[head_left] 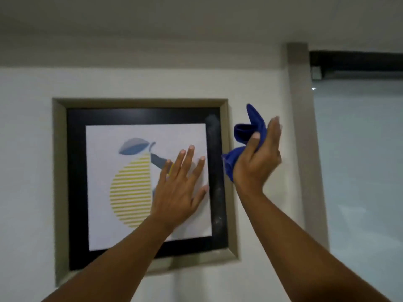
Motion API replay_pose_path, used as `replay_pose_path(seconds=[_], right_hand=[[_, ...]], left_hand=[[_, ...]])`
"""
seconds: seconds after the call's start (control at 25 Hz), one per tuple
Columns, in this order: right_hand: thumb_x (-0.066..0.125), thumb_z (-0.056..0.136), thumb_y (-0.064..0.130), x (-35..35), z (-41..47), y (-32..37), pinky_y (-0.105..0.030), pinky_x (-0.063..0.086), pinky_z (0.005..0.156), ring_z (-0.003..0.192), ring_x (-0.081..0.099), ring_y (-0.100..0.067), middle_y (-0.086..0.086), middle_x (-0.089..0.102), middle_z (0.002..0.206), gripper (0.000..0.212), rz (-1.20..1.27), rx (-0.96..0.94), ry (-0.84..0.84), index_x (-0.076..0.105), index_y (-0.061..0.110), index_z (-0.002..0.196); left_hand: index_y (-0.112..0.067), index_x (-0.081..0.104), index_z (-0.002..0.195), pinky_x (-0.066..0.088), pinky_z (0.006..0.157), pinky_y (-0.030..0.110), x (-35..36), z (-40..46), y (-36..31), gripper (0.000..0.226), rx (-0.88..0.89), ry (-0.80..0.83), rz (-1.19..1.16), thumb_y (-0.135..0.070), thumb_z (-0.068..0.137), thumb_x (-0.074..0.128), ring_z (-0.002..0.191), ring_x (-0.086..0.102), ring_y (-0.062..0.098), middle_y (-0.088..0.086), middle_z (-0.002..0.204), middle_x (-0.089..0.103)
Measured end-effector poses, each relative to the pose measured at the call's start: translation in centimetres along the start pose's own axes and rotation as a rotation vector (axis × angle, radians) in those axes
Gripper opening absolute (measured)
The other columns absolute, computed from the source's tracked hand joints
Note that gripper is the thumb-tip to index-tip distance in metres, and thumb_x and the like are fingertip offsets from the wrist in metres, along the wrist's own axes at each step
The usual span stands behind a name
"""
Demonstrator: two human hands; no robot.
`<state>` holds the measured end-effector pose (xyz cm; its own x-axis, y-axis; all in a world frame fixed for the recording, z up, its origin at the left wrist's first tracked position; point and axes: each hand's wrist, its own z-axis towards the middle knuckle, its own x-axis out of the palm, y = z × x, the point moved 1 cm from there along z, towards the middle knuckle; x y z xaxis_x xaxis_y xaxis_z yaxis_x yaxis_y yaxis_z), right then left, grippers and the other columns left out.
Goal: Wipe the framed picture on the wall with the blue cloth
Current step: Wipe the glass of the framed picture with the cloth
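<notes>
My right hand [256, 158] pinches the bunched blue cloth [246, 136]; the framed picture [144, 182] lies at its nine o'clock, just beside. My left hand [180, 188], fingers spread, lies flat on the glass.

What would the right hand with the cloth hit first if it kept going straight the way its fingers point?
Probably bare wall. The right hand, gripping the blue cloth, sits just right of the framed picture, fingers aimed up. Depth is unclear, so I can't tell how near the wall is.
</notes>
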<state>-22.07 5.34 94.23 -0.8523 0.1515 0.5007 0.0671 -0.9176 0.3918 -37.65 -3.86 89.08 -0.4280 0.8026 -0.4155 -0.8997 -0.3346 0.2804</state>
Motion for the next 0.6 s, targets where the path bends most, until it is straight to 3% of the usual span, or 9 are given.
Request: replay_pose_path(seconds=[0.12,0.24,0.32,0.44,0.6], right_hand=[[0.031,0.107,0.04,6.3,0.5,1.6,-0.039,0.023,0.118,0.156,0.016,-0.024,-0.009,0.02,0.167,0.06,-0.29,-0.322,0.258,0.022,0.01,0.158],[0.018,0.099,0.065,9.3,-0.9,-1.1,-0.045,0.014,0.125,0.157,0.001,-0.022,-0.005,0.0,0.17,0.08,-0.611,-0.398,0.578,0.006,0.015,0.161],[0.011,0.092,0.077,9.6,-1.4,-2.8,-0.042,0.008,0.126,0.157,0.0,-0.022,-0.004,-0.002,0.17,0.092,-0.677,-0.41,0.595,0.002,0.015,0.161],[0.009,0.091,0.078,9.3,-2.4,-3.6,-0.04,0.009,0.124,0.157,0.006,-0.023,-0.005,0.005,0.17,0.095,-0.663,-0.442,0.548,0.008,0.014,0.16],[0.021,0.093,0.078,5.4,-8.0,-5.9,-0.037,0.005,0.123,0.155,0.014,-0.025,-0.007,0.015,0.169,0.095,-0.644,-0.421,0.572,0.015,0.01,0.159]], left_hand=[[-0.023,0.012,0.163,0.01,0.126,0.052,0.5,0.4,5.6,0.076,-0.077,0.035,0.143,-0.066,0.1,0.017,0.159,0.001,0.03,0.01,0.173,-0.003],[-0.022,0.016,0.163,-0.002,0.126,0.048,2.2,-0.3,8.1,0.082,-0.042,0.021,0.197,-0.07,0.097,0.029,0.159,-0.001,0.03,0.011,0.173,-0.002],[-0.023,0.017,0.163,-0.003,0.126,0.048,2.8,-0.3,8.4,0.085,-0.012,-0.013,0.192,-0.072,0.095,0.033,0.159,0.0,0.03,0.01,0.173,0.001],[-0.023,0.019,0.162,0.002,0.126,0.05,3.1,-0.1,8.4,0.088,0.003,-0.066,0.188,-0.076,0.093,0.031,0.159,0.004,0.032,0.011,0.173,0.005],[-0.02,0.026,0.161,0.012,0.125,0.053,2.6,-0.3,8.1,0.089,0.016,-0.094,0.172,-0.077,0.093,0.028,0.158,0.012,0.035,0.014,0.171,0.012]])
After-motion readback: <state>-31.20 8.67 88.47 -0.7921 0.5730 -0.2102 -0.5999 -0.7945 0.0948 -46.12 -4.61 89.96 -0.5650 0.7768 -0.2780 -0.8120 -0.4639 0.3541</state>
